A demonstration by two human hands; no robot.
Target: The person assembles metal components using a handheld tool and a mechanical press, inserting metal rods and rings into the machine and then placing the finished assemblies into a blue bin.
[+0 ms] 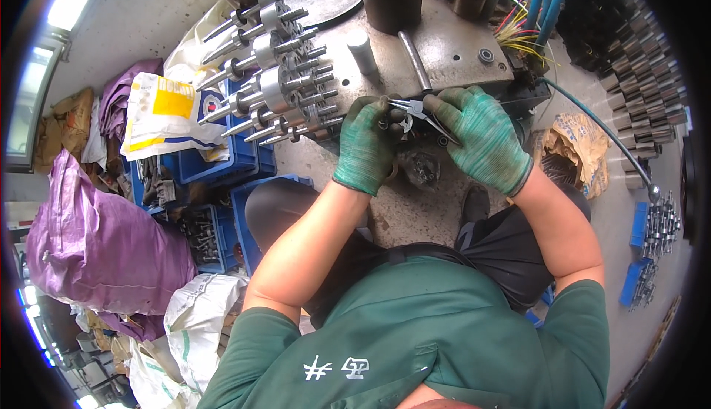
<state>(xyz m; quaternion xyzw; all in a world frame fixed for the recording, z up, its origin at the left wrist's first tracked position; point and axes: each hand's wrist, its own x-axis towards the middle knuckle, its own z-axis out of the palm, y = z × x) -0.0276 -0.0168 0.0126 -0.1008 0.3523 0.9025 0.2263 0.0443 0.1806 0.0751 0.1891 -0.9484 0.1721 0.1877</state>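
Note:
Both my hands wear green gloves with darkened fingertips and meet at the near edge of a metal press bed. My right hand (486, 139) is closed on the handles of slim-nosed pliers (416, 110). The jaws point left and reach the fingertips of my left hand (365, 146). That hand is closed around something small that I cannot make out, since the fingers hide most of it. Just left of it, several metal shafts with thick round bodies (275, 90) are stacked lying on their sides.
On the press bed (452, 31) are an upright grey cylinder (361, 53), a metal rod (414, 61) and a small bearing (486, 55). Blue crates (215, 161), a white-yellow sack (167, 116) and purple sacks (111, 238) crowd the left. A torn paper bag (581, 150) stands right.

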